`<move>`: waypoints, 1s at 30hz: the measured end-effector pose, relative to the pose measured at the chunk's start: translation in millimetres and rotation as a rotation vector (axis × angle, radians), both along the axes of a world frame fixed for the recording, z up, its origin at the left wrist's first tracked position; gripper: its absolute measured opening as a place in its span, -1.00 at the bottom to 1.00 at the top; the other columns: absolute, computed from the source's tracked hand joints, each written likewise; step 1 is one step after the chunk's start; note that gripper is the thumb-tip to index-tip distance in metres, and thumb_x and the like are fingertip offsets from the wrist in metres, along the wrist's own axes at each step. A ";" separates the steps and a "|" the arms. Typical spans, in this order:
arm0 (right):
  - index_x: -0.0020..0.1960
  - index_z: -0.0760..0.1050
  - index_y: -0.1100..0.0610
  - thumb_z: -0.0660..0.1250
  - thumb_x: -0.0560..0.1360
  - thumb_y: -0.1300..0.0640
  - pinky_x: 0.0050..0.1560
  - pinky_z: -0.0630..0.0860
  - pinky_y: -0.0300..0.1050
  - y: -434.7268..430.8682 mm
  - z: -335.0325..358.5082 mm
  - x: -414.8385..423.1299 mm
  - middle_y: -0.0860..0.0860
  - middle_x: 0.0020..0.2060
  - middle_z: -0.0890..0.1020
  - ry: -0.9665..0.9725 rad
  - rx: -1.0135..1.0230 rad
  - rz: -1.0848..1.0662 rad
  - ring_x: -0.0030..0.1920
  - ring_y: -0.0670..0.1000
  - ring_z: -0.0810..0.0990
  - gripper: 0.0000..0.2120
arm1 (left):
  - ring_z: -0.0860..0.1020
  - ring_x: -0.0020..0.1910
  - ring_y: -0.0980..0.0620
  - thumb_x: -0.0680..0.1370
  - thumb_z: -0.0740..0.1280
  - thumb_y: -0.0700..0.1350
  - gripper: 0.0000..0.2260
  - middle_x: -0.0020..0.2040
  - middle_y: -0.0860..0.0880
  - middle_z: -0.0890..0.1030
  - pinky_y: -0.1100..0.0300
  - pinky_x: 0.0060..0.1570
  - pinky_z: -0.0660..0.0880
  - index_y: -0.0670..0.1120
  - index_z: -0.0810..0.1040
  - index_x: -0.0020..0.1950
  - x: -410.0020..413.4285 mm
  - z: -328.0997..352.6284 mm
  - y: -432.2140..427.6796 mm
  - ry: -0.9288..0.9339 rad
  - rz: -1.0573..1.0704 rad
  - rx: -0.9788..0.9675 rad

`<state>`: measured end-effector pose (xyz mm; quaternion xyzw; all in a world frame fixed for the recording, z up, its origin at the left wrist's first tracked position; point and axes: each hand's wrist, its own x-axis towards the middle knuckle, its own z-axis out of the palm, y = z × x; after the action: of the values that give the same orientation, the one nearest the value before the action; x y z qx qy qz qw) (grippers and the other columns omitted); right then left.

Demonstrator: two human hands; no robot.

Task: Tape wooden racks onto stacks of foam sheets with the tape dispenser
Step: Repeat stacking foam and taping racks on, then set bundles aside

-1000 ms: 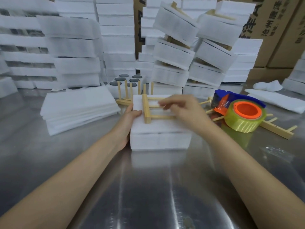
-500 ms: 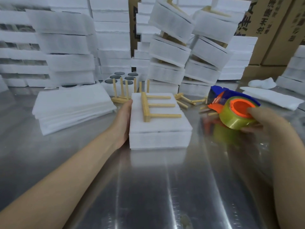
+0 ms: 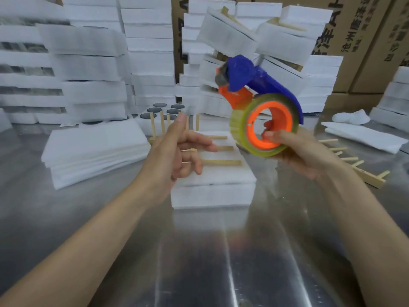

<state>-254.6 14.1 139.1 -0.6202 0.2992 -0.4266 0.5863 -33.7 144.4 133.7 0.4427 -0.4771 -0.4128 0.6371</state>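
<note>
Right hand grips the tape dispenser, fingers hooked through its orange core, raised above the far-right corner of the foam stack. Left hand is loose, holding nothing, hovering over the wooden rack. Rack lies flat on the stack, mid metal table.

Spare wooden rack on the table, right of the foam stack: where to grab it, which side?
Take the spare rack by its spine bar, near the exposed end, from above on the near side. It lies flat on the table with pegs sticking out the far side, so the spine's near edge looks clear. The right hand, holding the tape dispenser, hides its other end.
</note>
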 end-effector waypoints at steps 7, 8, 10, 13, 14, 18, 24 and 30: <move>-0.05 0.64 -0.18 0.57 0.18 0.19 -0.15 0.55 -0.33 8.0 -3.9 5.3 -0.15 -0.12 0.70 0.121 -0.351 0.111 -0.08 -0.18 0.66 -0.58 | 0.53 -0.36 0.12 0.37 0.15 0.41 -0.35 0.08 -0.07 0.68 0.28 -0.53 0.05 -0.10 0.73 -0.07 13.1 9.0 5.4 0.209 -0.267 0.118; -0.01 0.62 -0.21 0.59 0.17 0.14 -0.14 0.55 -0.34 10.0 -2.8 5.7 -0.16 -0.09 0.69 0.123 -0.392 0.122 -0.05 -0.19 0.65 -0.54 | 0.52 -0.33 0.12 0.38 0.19 0.39 -0.39 0.06 -0.04 0.67 0.29 -0.54 0.06 -0.10 0.72 -0.06 14.3 9.3 5.9 0.227 -0.269 0.123; 0.14 0.54 -0.19 0.58 0.20 0.07 -0.12 0.56 -0.31 11.1 -1.6 5.9 -0.16 0.03 0.66 0.144 -0.445 0.146 0.06 -0.14 0.63 -0.46 | 0.51 -0.29 0.12 0.40 0.25 0.33 -0.49 -0.04 -0.02 0.65 0.28 -0.54 0.06 -0.08 0.69 -0.05 13.9 9.9 6.6 0.222 -0.238 0.116; 0.24 0.45 -0.10 0.61 0.21 0.07 -0.11 0.58 -0.25 12.3 -1.7 6.2 -0.14 0.09 0.64 0.169 -0.459 0.140 0.14 -0.08 0.61 -0.35 | 0.48 -0.29 0.15 0.42 0.32 0.21 -0.70 -0.16 0.06 0.63 0.28 -0.51 0.04 0.02 0.68 -0.14 10.6 10.6 9.8 0.173 -0.216 0.060; 0.23 0.44 -0.09 0.59 0.19 0.05 -0.12 0.58 -0.26 13.0 -1.7 6.1 -0.15 0.07 0.64 0.167 -0.458 0.136 0.13 -0.09 0.61 -0.35 | 0.48 -0.30 0.17 0.43 0.34 0.15 -0.77 -0.18 0.08 0.63 0.29 -0.51 0.04 0.04 0.69 -0.17 10.1 11.1 11.0 0.147 -0.218 0.036; 0.28 0.41 -0.05 0.55 0.20 0.05 -0.11 0.59 -0.23 14.5 -1.3 5.0 -0.14 0.10 0.64 0.161 -0.462 0.115 0.16 -0.08 0.60 -0.32 | 0.46 -0.43 0.22 0.55 0.25 -0.16 -0.69 -0.33 0.13 0.59 0.30 -0.51 0.06 0.01 0.66 -0.34 12.3 13.9 13.0 0.023 -0.167 0.016; 0.24 0.42 -0.08 0.58 0.25 0.14 -0.17 0.57 -0.31 13.1 -0.5 2.6 -0.21 0.04 0.65 0.151 -0.468 0.038 0.10 -0.13 0.62 -0.38 | 0.45 -0.48 0.20 0.54 0.28 -0.19 -0.70 -0.39 0.06 0.59 0.39 -0.60 0.17 -0.03 0.65 -0.37 24.2 19.8 12.8 -0.157 -0.030 0.090; 0.21 0.44 -0.08 0.53 0.24 0.19 -0.15 0.55 -0.36 5.3 -0.2 0.2 -0.22 -0.01 0.66 0.185 -0.494 0.024 0.08 -0.16 0.62 -0.41 | 0.32 -0.58 0.21 0.50 0.34 -0.16 -0.72 -0.40 0.07 0.64 0.45 -0.61 0.23 -0.03 0.69 -0.39 23.5 29.1 15.0 -0.171 0.063 0.073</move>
<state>-254.4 19.3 138.8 -0.7846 0.2308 -0.4212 0.3922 -10.1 159.4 162.8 0.5141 -0.5001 -0.3705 0.5902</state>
